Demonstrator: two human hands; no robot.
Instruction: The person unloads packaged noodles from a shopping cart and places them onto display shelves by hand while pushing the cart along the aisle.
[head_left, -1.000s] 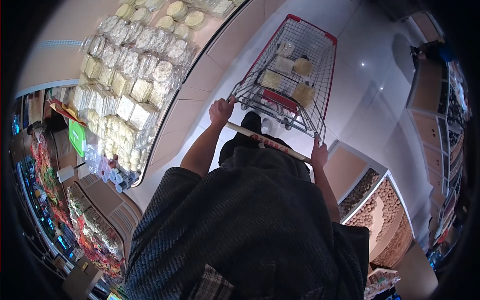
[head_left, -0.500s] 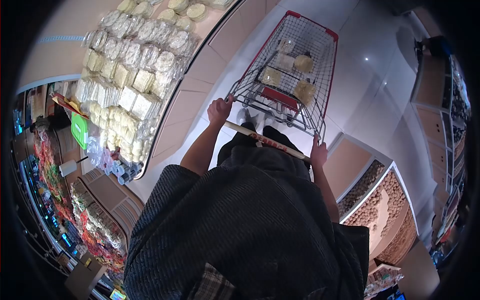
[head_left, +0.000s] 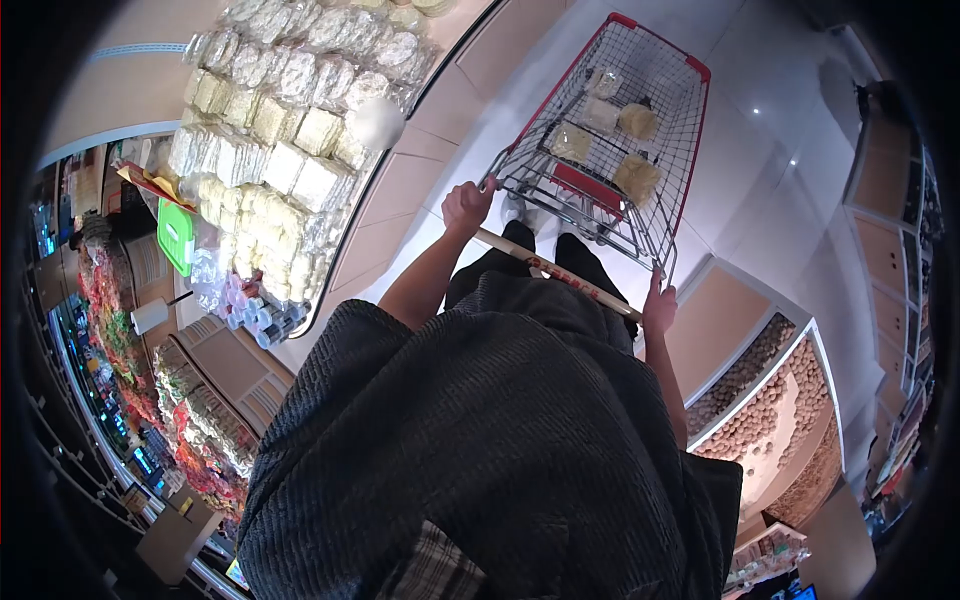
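Cart (head_left: 698,70) already carries several pale packs (head_left: 637,180) from mid-basket towards its near edge, wrapped stacks (head_left: 278,120) remain near the counter's (head_left: 398,185) right edge — left hand (head_left: 466,208) and right hand (head_left: 660,303), well apart, clamp the cart's near corners

Shopping cart (head_left: 612,152) of thin metal wire, plastic-looking red corner (head_left: 699,70), smooth matt handle bar (head_left: 555,272), packs (head_left: 270,120) in shiny clear plastic, smooth plastic green box (head_left: 175,238), ribbed matt cloth top (head_left: 480,440), smooth glossy floor (head_left: 760,180)
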